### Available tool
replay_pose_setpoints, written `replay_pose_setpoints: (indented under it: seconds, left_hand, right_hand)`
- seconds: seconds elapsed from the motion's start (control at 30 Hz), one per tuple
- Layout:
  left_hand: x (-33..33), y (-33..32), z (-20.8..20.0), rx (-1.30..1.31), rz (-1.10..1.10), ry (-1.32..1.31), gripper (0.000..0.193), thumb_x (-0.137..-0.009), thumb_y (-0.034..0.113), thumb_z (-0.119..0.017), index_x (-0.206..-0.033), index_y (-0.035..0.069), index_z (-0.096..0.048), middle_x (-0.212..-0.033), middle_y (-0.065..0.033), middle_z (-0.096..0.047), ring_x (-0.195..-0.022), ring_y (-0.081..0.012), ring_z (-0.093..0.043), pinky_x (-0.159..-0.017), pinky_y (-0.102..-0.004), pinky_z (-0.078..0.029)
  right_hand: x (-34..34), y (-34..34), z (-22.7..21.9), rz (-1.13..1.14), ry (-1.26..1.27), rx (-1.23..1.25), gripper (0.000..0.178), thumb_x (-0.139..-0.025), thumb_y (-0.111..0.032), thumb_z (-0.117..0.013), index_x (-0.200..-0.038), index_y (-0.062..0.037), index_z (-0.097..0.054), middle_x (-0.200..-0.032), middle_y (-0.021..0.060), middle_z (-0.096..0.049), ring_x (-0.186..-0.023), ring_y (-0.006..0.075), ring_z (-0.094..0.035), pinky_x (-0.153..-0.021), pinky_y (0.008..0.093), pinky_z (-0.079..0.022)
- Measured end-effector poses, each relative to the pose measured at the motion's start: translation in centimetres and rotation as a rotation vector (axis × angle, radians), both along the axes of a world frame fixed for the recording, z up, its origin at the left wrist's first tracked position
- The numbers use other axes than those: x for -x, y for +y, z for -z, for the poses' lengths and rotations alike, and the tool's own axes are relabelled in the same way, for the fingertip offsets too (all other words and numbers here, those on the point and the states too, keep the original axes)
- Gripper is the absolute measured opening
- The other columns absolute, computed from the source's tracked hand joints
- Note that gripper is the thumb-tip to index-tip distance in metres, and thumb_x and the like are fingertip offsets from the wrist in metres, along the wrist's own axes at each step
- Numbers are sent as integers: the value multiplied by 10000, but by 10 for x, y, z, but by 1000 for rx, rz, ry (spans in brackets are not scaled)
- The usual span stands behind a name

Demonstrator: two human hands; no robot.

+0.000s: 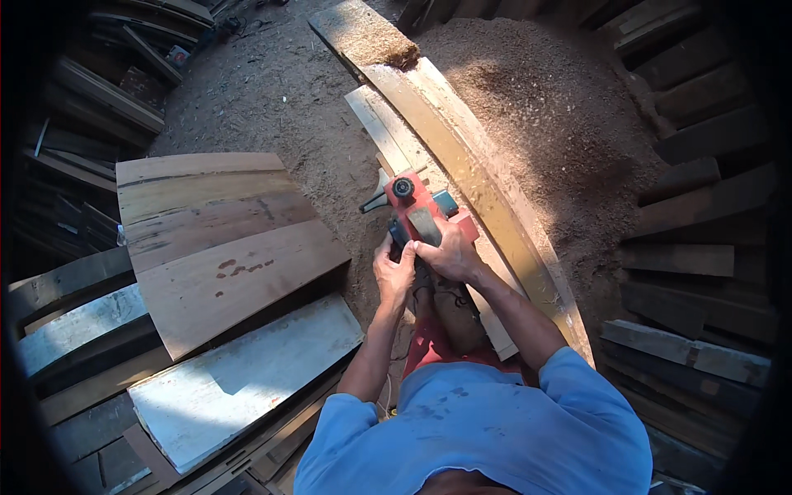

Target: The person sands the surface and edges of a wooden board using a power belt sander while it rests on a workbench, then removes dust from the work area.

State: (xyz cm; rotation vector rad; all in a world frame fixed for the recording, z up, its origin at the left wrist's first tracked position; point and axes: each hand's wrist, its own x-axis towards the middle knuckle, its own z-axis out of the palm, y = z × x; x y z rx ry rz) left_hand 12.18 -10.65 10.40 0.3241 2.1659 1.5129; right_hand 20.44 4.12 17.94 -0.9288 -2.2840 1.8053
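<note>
Both my hands are closed on a red and black electric hand planer (422,200), which is tilted in front of my body with its round dark knob at the far end. My left hand (394,268) grips its dark left side near the rear. My right hand (448,251) wraps over the near right part of the red body, its thumb close to my left thumb. Under and beside the planer runs a pale narrow board (381,124) on the long bench. The planer's underside is hidden, so I cannot tell whether it touches the board.
A long yellowish beam (487,194) lies along the bench. Beyond it rises a heap of wood shavings (536,91). At left stand a wide panel of joined planks (223,239) and a white board (247,379). Stacked timber (685,260) lines the right side.
</note>
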Motion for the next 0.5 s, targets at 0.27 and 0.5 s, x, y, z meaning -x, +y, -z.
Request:
replay_pose_setpoints:
  seconds: [0.27,0.5]
  left_hand:
    - [159,71,-17,-266,63,-71,363,-1029,263,-703,-1270,-9,-694,-1046,-52,-753,-898,-99,-675,-778,-272,-547]
    - [109,46,-7,-197,56,6,379,-1007,286,-724,-1269,15,-694,-1002,-46,-757,-878,-117,-678,-805,-301,-549]
  right_hand:
    - [157,66,-44,-82,102,177,381,-926,-169,-601,-1263,8,-611,-653,128,-669,-441,203,-633,-388,351,-499]
    - [103,42,-41,-16,24,165,388,-872,-236,-658,-1172,10,-663,-779,192,-692,-654,276,-693,-612,403,-559]
